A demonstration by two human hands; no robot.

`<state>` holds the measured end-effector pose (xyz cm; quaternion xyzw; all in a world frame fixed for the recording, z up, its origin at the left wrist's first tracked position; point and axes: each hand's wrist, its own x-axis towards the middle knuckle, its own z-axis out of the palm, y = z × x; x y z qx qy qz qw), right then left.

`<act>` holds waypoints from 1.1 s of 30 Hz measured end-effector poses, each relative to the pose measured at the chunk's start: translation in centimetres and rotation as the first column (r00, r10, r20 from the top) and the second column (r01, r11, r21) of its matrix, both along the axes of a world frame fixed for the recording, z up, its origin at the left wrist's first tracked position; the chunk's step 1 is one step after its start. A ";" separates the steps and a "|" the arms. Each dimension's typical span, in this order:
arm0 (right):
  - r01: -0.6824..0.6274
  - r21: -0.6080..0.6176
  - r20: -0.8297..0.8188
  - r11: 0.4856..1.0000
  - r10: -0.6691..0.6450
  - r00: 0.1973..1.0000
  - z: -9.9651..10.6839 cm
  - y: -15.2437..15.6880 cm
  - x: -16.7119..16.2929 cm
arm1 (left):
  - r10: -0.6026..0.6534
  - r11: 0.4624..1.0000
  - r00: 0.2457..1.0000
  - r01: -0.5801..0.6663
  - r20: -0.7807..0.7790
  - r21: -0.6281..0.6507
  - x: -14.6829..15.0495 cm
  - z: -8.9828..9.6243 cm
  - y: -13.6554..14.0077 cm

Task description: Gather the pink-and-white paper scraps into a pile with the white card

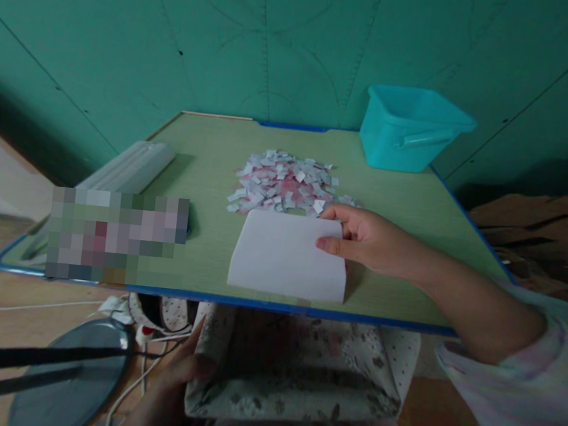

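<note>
My right hand [356, 239] pinches the right edge of a white rectangular card-like piece [287, 253], thumb on top and fingers curled behind. The piece is at the table's front edge, and a little red shows by its right side. Just beyond it lies a loose heap of small white and pink paper scraps [287, 180]. Below the table edge, my left hand [191, 368] grips the left side of a floral fabric bin [290, 401] over my lap, its thumb over the rim. The bin's inside is dark with a pinkish tint, so its contents are unclear.
A turquoise plastic bin [402, 131] stands at the table's back right corner. At the left are a long white wrapped bundle [128, 164] and a blurred-out object [121, 237]. On the floor, white cables [137, 380] run beside a round grey base [72, 373]. A green wall [300, 47] closes the back.
</note>
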<state>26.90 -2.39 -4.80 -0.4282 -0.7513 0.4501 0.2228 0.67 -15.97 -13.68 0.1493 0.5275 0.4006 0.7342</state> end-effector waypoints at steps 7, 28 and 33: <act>-0.047 -0.130 -0.068 0.990 0.038 0.997 0.3 -0.3 -0.2 | 0.013 0.999 0.997 -0.017 -0.076 -0.049 -0.1 -0.1 -0.3; -0.081 -0.112 -0.041 0.990 0.077 0.996 1.3 -0.8 -0.1 | -0.021 0.999 0.998 0.019 0.066 0.033 0.8 0.4 -0.2; -0.064 -0.093 -0.054 0.994 0.059 0.997 1.3 -0.9 -0.1 | -0.007 1.000 0.999 0.006 0.041 0.018 0.8 0.4 0.0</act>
